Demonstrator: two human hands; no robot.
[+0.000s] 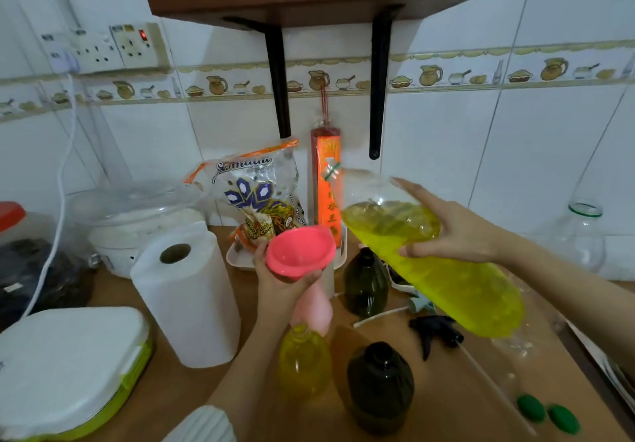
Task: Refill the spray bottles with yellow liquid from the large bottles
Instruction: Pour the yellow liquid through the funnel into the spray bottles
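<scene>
A person's left hand (275, 280) grips a pink funnel (300, 252) above a yellow-filled spray bottle (304, 362) near the front of the counter, while the right hand (457, 232), fingers spread, presses on the tilted large bottle (436, 266) of yellow liquid to its right. Seating the spout squarely in a neck before tipping further would likely avoid spills. Two dark spray bottles (379, 386) stand uncapped beside it.
</scene>
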